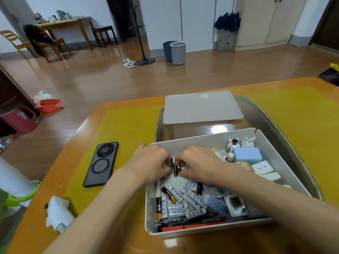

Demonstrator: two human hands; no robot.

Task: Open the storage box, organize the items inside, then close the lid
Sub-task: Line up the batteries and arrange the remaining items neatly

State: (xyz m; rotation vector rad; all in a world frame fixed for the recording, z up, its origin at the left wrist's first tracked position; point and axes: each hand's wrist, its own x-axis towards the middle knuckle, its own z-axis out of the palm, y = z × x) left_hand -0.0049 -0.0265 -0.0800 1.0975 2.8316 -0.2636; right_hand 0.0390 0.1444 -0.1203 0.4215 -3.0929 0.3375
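The white storage box [201, 139] stands open on a metal tray [262, 114], and its grey lid [200, 107] lies flat on the tray behind it. Both my hands are inside the box near its far left corner. My left hand [148, 163] and my right hand [198, 164] pinch black-and-gold batteries [176, 169] between their fingertips. Below them lie several loose white and black batteries [180, 204], with pens [190, 221] along the near wall. On the right side sit a blue block [247, 155], two bunny figures [240, 143] and white adapters [262, 168].
A black phone [101, 163] lies face down on the yellow mat [128, 125] left of the box. A crumpled white tissue [58, 213] sits near the table's left front edge. A green and white object [16, 187] stands off the table's left edge.
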